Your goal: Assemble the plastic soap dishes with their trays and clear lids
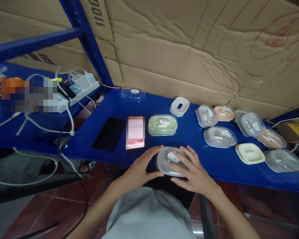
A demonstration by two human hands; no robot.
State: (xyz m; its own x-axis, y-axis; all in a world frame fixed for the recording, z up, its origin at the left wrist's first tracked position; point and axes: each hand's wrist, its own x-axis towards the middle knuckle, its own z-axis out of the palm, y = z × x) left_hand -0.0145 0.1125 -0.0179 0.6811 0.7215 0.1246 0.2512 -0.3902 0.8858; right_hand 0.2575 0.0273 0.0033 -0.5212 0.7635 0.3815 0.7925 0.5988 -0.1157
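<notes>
At the front edge of the blue shelf, both hands are around a pale oval box [161,161] under a clear plastic cover with a round printed sticker. My left hand [141,167] grips its left end, fingers at the far side and thumb at the near side. My right hand [193,171] lies over its right end, with some fingers across the top and the thumb near the front edge. Just behind sits a light green box [162,125] with a similar clear cover and sticker. The underside of the held box is hidden.
Two phones [108,133] [136,132] lie left. Behind are a loose clear cover [129,95] and a white oval piece with a slot [183,108]. Several covered boxes [220,141] and a cream dish [250,157] stand right. Cables and a power strip [86,84] occupy the left shelf.
</notes>
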